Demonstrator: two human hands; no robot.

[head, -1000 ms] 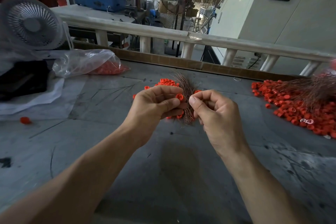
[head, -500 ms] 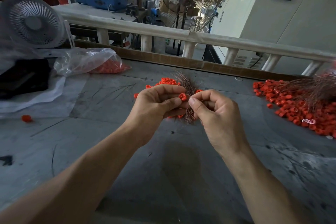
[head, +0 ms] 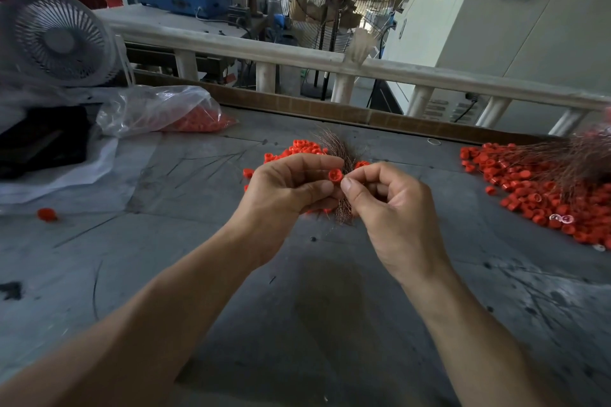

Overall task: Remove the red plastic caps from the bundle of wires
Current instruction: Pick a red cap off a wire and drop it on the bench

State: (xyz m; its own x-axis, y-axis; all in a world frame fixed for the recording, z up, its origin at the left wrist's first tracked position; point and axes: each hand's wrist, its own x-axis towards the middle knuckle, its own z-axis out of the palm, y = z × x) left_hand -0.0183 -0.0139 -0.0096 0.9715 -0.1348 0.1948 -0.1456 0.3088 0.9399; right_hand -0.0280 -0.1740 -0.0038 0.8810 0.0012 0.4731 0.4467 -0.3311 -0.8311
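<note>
Red plastic, a single cap [head: 335, 174], is sitting between the two hands above the grey worktable [head: 330, 324], and it is the piece being worked at this moment. The left hand [head: 284, 190] is curling its fingers around the bundle of copper-coloured wires [head: 340, 155], with the cap perched at its fingertips and the thumb pressing alongside. The right hand [head: 393, 205] is pinching with thumb and forefinger at the wires just beside the cap; whether it is gripping one strand or several cannot be told. A loose pile of red caps [head: 297, 149] is lying on the table just behind the hands, and a larger heap of caps [head: 529, 188] with more wires on it is spreading out well apart to the right. Judging from this, the thin strands are likely springy and slippery, so a pull could bend a wire, drag neighbouring strands out of the bundle, or flick the cap off the table.
</note>
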